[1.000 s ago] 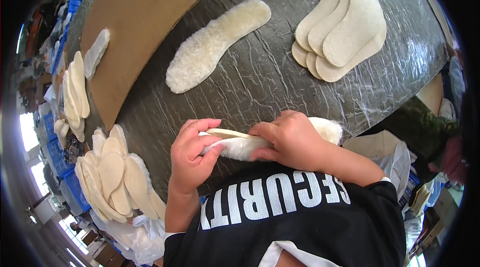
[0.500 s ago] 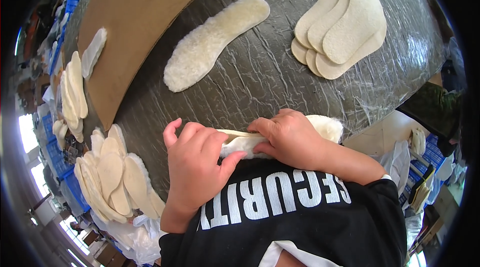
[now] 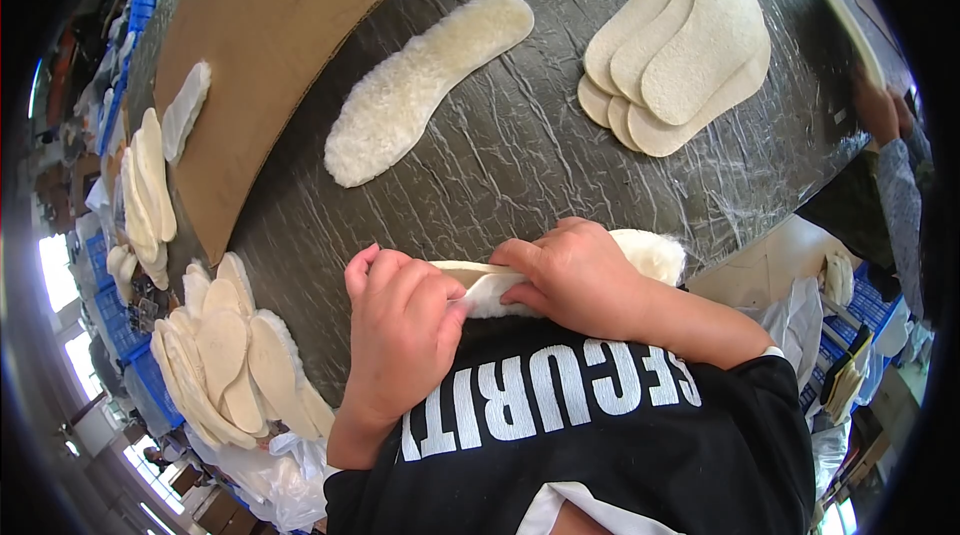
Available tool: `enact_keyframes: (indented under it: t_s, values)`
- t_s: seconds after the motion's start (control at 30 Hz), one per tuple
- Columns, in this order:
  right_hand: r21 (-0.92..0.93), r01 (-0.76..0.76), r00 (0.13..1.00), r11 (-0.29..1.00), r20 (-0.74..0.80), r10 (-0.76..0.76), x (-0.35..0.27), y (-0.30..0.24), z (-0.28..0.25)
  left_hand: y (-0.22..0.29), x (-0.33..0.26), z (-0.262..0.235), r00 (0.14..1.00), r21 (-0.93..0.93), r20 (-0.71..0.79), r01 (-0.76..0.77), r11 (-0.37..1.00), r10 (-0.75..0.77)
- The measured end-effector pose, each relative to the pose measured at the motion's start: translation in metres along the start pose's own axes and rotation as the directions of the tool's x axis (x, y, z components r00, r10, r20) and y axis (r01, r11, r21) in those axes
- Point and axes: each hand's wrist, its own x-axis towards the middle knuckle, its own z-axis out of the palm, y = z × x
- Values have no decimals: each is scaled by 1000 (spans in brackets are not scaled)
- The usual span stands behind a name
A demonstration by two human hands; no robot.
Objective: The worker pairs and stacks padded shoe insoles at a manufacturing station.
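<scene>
Close to my body at the table's near edge, both hands are on a cream fleece insole [image 3: 652,255] lying sideways. My left hand [image 3: 402,325] pinches its left part between thumb and fingers. My right hand [image 3: 575,270] grips the middle, thumb below and fingers above. Between the hands a white fluffy layer and a flat cream layer [image 3: 462,272] show, slightly apart along the upper edge. The insole's left end is hidden behind my left hand. Farther off, a single fleece insole [image 3: 425,90] lies fluffy side up.
Flat cream insoles [image 3: 705,50] lie overlapped at the far right. A brown cardboard sheet [image 3: 270,45] covers the far left, and a pile of insoles [image 3: 235,355] sits at the left edge. Another person's hand [image 3: 877,113] holds a pale insole [image 3: 850,35] at the right.
My left thumb and fingers have closed together on the insole, and that hand has shifted slightly right. Another person's hand with an insole has come into view at the right.
</scene>
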Motion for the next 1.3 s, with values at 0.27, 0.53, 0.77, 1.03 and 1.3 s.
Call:
enact_keyframes:
  t_s: [0.27, 0.53, 0.77, 1.03, 1.3]
  values:
    - [-21, 2, 1000, 1000, -11, -2, 0, -2, 3, 6, 2, 3, 994, 20, 79, 75, 997, -77]
    - [-14, 21, 1000, 1000, -10, -21, 1, -2, 2, 4, 1, 8, 999, -11, -46, 29, 1000, -29]
    - [-5, 20, 999, 1000, 41, -20, 0, -1, 0, -6, -3, 19, 994, -60, -109, 7, 998, -14]
    - [24, 108, 992, 994, -71, -106, 4, -4, 1, -6, -4, 19, 989, -88, -147, -21, 996, 7]
    - [10, 106, 991, 994, -85, -105, 4, 0, 1, -10, -5, -5, 996, -57, -53, 61, 997, -64]
